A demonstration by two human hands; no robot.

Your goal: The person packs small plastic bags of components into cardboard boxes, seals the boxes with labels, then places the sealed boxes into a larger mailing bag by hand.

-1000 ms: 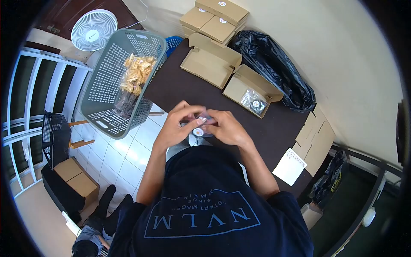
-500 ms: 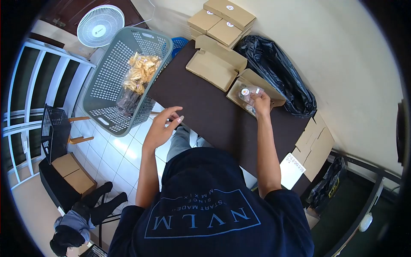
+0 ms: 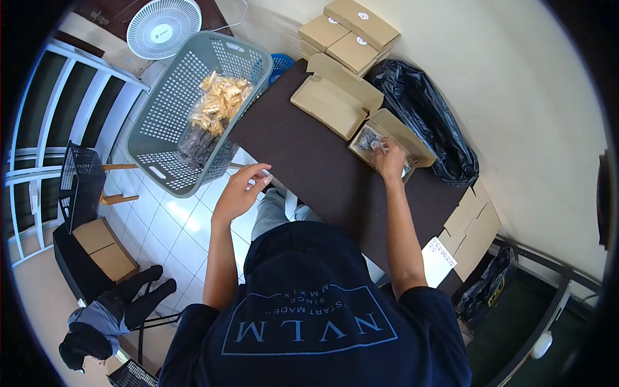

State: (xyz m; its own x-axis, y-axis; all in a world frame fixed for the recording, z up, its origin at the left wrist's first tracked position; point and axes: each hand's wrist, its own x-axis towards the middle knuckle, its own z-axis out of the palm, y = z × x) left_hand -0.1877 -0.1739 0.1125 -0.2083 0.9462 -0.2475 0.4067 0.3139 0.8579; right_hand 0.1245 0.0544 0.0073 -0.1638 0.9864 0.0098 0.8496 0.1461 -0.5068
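My right hand [image 3: 391, 161] reaches into an open cardboard box [image 3: 422, 151], its fingers closed on a clear plastic packet [image 3: 370, 139] that shines and shows something dark inside. The hand covers part of the packet, so its full contents are hidden. Adjoining it on the dark brown table [image 3: 303, 145] is another open cardboard box [image 3: 332, 105]. My left hand [image 3: 238, 192] hovers near the table's front edge, fingers loosely curved and apart, holding nothing.
Left of the table, a grey-green basket [image 3: 151, 103] holds bagged yellowish pieces [image 3: 222, 100] and dark bags [image 3: 198, 148]. Closed boxes [image 3: 351, 48] are stacked behind. A black plastic bag [image 3: 422, 103] lies behind the open boxes. Flattened cardboard [image 3: 474, 222] is at right; a seated person [image 3: 100, 326] is lower left.
My right hand has lowered the packet deeper into the box, and its round label shows less. My left hand stays about where it was. The view has shifted slightly.
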